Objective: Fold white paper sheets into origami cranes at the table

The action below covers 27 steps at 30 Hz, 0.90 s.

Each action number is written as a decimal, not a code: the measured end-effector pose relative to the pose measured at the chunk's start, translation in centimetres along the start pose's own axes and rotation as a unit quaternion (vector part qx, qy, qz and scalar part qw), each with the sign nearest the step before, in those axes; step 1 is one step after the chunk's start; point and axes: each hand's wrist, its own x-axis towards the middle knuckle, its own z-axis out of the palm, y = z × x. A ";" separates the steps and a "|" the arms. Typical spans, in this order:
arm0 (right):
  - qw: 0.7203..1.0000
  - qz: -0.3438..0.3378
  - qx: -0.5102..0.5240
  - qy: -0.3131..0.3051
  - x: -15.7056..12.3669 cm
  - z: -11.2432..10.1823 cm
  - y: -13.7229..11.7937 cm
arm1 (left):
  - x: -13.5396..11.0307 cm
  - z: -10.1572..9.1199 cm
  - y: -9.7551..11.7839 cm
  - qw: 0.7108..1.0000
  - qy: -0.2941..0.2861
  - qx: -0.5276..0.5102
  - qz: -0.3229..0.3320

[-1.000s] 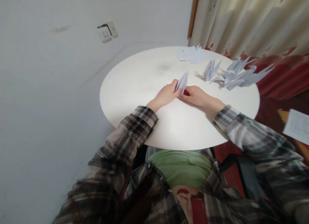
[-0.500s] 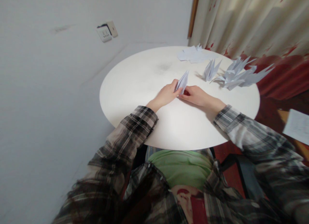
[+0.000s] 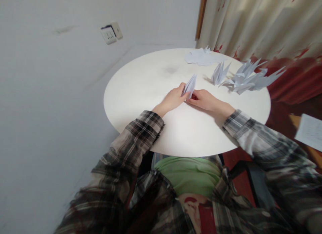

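Observation:
A folded white paper piece (image 3: 190, 85) stands on edge at the middle of the round white table (image 3: 141, 83). My left hand (image 3: 173, 98) pinches its near left side with closed fingers. My right hand (image 3: 205, 99) grips its near right side, fingers closed and red nails showing. Both wrists rest on the table top.
One folded paper figure (image 3: 219, 73) stands just right of the held piece. Several more folded figures (image 3: 249, 79) lie at the table's right edge. Flat paper sheets (image 3: 201, 57) lie at the far edge. A curtain hangs behind, a wall socket (image 3: 110, 32) on the left wall, a printed sheet (image 3: 310, 131) at right.

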 end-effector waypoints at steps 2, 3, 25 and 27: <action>1.000 0.000 -0.001 0.001 0.0 0.0 0.0 | 0.0 0.0 0.0 1.000 0.000 0.003 0.000; 1.000 -0.001 -0.003 0.003 0.0 0.0 0.0 | 0.0 0.0 0.0 1.000 -0.001 0.004 0.000; 1.000 -0.003 -0.012 -0.004 -0.1 -0.1 0.2 | -0.1 -0.1 0.2 1.000 -0.003 0.004 0.001; 1.000 -0.001 -0.009 -0.004 -0.1 -0.1 0.2 | -0.1 -0.2 0.3 1.000 -0.004 0.004 -0.001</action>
